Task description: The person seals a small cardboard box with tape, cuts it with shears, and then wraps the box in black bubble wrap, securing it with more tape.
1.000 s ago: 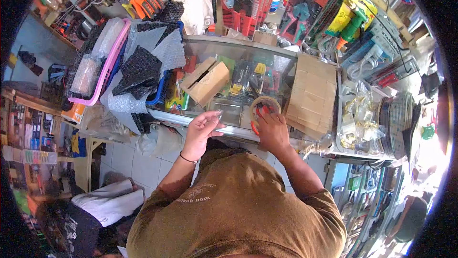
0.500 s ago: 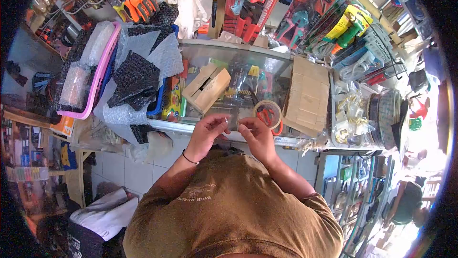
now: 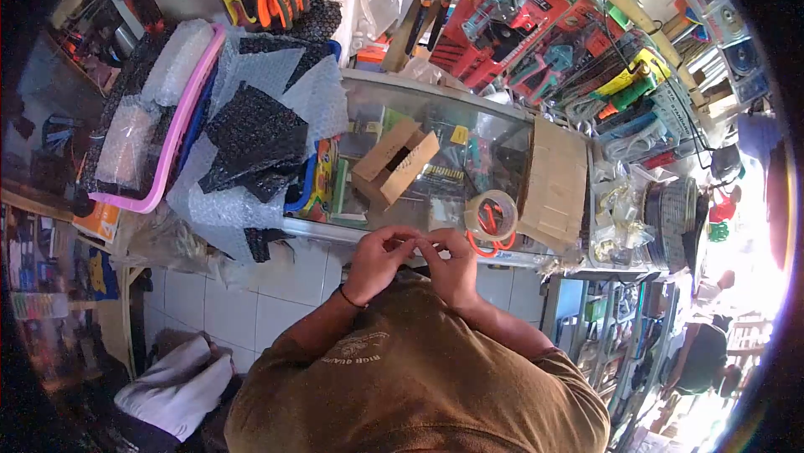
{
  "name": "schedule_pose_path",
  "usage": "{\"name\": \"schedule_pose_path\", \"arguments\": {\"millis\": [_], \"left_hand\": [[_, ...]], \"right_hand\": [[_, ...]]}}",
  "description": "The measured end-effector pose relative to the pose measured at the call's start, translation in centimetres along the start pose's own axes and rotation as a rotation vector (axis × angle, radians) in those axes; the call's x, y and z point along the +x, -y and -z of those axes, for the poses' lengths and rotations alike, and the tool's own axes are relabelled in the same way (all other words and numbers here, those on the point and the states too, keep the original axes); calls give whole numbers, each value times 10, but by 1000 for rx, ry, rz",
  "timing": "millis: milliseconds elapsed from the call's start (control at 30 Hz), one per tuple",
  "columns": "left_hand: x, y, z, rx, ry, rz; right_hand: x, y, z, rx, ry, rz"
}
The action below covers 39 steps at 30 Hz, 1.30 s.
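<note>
My left hand (image 3: 382,264) and my right hand (image 3: 450,266) meet in front of my chest, at the front edge of the glass counter. The fingertips of both are pinched together and touching. Whatever is between them is too small or hidden to make out. Just beyond them on the glass stands a small brown cardboard box (image 3: 383,170) with a gap along its top. A roll of tape (image 3: 507,234) lies right of my right hand, with red-handled scissors (image 3: 486,249) at it, partly seen through its ring.
Bubble wrap and black wrapping (image 3: 255,131) fill a blue basket on the left, beside a pink basket (image 3: 159,189). A flat cardboard piece (image 3: 554,177) lies on the right of the glass counter (image 3: 360,89). Packaged tools (image 3: 502,18) hang behind. A person (image 3: 703,352) is at far right.
My hands have come together from a small gap, and their fingertips now touch. The view has shifted, so the counter and box sit differently in the frame.
</note>
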<state>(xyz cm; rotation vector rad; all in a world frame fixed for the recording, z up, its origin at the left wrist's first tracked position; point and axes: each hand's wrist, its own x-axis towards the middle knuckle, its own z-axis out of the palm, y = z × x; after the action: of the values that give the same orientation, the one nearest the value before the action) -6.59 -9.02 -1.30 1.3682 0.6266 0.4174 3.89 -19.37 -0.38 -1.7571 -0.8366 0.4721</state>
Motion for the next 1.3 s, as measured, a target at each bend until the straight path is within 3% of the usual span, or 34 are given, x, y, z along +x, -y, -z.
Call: {"name": "schedule_pose_path", "arguments": {"millis": [100,167,200,267,300,367,433,500,533,600,667,733,867,1033,1300], "left_hand": [[2,6,6,-142,-107,1],[3,4,13,216,-321,-201],[4,-2,15,211,-318,-206],[7,-18,19,657,-473,-627],[13,-24,21,728,-446,-676],[29,-48,18,885,-472,-683],[46,-52,17,1041,-491,-683],[63,-34,18,1228,-456,-487],[68,-29,21,1236,-449,-495],[75,-28,30,1177,-252,-298],[67,-32,42,1188,-194,-322],[55,-40,59,1091,80,-488],[36,-53,72,1084,251,-393],[31,-57,63,1182,241,-377],[35,-44,51,1279,98,-353]], "right_hand": [[-1,5,0,-97,-28,193],[0,7,3,-127,-47,272],[0,7,6,-116,-48,239],[-6,1,10,-104,-51,208],[-10,-8,10,-3,-80,72],[-14,-10,12,173,-98,-161],[-15,-20,18,183,-88,-203],[-17,-27,23,197,-85,-255],[-17,-30,24,232,-79,-260],[-15,-31,24,282,-89,-265],[-13,-26,26,329,-98,-276],[-12,-25,28,389,-95,-310],[-5,-21,28,569,-102,-316],[16,-32,16,666,-79,-213],[31,-31,11,694,-1,-267]]}}
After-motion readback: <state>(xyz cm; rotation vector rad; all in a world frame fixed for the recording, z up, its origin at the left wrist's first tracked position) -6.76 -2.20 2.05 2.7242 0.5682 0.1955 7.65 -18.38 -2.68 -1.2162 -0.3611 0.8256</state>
